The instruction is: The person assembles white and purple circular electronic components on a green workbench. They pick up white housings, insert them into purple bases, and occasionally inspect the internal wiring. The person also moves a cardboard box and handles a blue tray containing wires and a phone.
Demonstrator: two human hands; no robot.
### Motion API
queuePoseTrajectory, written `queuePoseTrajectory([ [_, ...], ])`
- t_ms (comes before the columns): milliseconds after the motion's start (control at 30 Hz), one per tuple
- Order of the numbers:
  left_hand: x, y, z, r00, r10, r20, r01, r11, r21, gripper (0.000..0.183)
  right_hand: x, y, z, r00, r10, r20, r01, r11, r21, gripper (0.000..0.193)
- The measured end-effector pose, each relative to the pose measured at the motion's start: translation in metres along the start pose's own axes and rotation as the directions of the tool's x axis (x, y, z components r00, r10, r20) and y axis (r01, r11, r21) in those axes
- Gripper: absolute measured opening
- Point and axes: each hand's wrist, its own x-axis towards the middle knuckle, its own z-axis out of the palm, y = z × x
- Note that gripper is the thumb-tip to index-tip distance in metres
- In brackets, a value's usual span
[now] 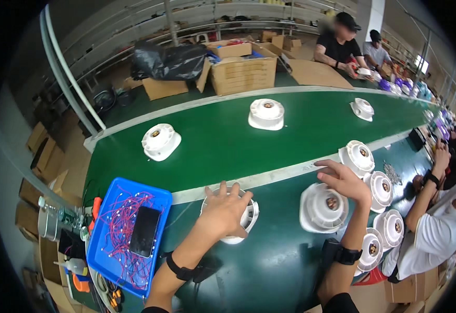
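My left hand [222, 215] spreads over a white round plastic housing [248, 218] on the near green bench, its fingers at the far rim and its thumb on the near side. The hand covers much of that piece. To the right, my right hand [345, 182] hovers with its fingers apart and nothing in them. Beside and below it sits another white housing [322, 207] with a copper-coloured centre. Right of that hand stand several more such housings [380, 189]. Both wrists wear black bands.
A blue tray [168, 201] at left holds red wires and a black phone [145, 231]. Spaced housings [266, 113] lie on the green conveyor belt [207, 138] beyond a pale rail. Cardboard boxes [242, 75] stand behind it. A co-worker in white [436, 224] is close at right.
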Motion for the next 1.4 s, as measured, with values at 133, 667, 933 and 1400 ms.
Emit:
queuePoseTrajectory([
  [133, -0.003, -0.002, -0.004, 0.986, 0.11, -0.127, -0.117, 0.992, -0.051, 0.096, 0.012, -0.01, 0.014, 0.952, -0.281, -0.124, 0.283, 0.959, -0.003, 0.032],
  [667, 0.007, 0.019, 0.021, 0.867, 0.425, -0.262, -0.479, 0.854, -0.201, 0.078, 0.051, 0.121, 0.005, 0.718, 0.0, -0.696, -0.361, 0.854, -0.373, 0.046],
  [933, 0.005, 0.027, 0.008, 0.94, 0.262, -0.218, -0.292, 0.949, -0.12, 0.098, 0.026, 0.092, 0.045, 0.785, -0.034, -0.619, -0.314, 0.839, -0.444, 0.05],
  [1400, -0.008, 0.01, -0.016, 0.915, 0.204, -0.348, -0.245, 0.966, -0.078, 0.079, -0.139, -0.005, 0.042, 0.754, -0.386, -0.531, 0.144, 0.886, -0.44, 0.031],
])
